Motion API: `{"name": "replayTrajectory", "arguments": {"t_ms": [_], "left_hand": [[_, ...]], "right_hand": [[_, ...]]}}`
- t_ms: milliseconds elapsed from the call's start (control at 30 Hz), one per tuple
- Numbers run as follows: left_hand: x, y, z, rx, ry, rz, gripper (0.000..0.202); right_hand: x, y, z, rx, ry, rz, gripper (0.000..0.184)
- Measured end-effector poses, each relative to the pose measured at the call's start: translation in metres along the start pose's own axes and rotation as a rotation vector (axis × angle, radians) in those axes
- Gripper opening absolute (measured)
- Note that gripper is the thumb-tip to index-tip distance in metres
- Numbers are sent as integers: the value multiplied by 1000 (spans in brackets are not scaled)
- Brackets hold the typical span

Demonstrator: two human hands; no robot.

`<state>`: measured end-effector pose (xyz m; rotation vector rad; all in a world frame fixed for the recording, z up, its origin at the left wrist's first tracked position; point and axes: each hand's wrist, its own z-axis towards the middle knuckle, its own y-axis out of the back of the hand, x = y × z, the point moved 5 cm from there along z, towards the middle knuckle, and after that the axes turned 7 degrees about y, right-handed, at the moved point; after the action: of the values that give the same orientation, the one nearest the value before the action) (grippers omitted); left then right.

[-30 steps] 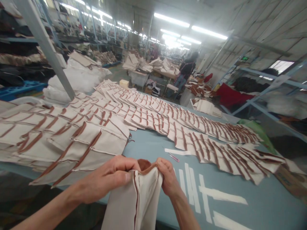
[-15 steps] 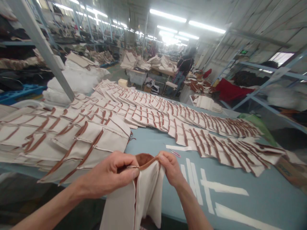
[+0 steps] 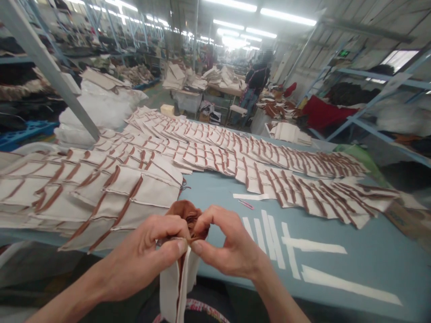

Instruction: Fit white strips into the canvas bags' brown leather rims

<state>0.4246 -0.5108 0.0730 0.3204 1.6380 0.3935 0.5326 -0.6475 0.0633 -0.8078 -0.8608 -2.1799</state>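
Both hands grip one cream cloth bag with brown trim [image 3: 175, 287] at the near edge of the blue table [image 3: 336, 278]. My left hand [image 3: 148, 255] pinches its left side, fingers closed. My right hand [image 3: 229, 246] pinches the right side, thumb and forefinger pressed together. A bunched brown lining [image 3: 186, 215] pokes up between the two hands. The rest of the bag hangs down below the table edge. Long overlapping rows of the same cream and brown bags [image 3: 208, 157] cover the table beyond.
White cloth strips [image 3: 296, 255] and a small pink tool [image 3: 246, 205] lie on the table to the right. A person [image 3: 256, 85] stands at a far table with stacked cloth. A grey post [image 3: 50, 72] slants at left; blue shelving [image 3: 380, 98] is on the right.
The bag's mouth was held open between the hands; now the hands have come together and the brown lining is pushed up and bunched out of the top.
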Motion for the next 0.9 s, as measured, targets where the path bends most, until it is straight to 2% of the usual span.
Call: {"name": "replayTrajectory", "arguments": {"t_ms": [200,333,500,633,800,900], "left_hand": [[-1,7,-14,-74,21,155,34],[-7,13,-16,1,-21,213,34],[-15,17,-14,50,-113,223,34],[-17,17,-14,35,-120,200,29],[-13,14,-17,-13,-67,175,27],[-4,11,-21,-56,0,153,30]], "right_hand": [[22,-5,2,-6,176,-159,6],[38,-5,4,47,244,-323,15],[48,-7,4,142,231,-341,24],[53,-9,3,199,221,-482,24],[52,-7,7,147,196,-547,29],[43,-3,9,96,133,-454,23]]}}
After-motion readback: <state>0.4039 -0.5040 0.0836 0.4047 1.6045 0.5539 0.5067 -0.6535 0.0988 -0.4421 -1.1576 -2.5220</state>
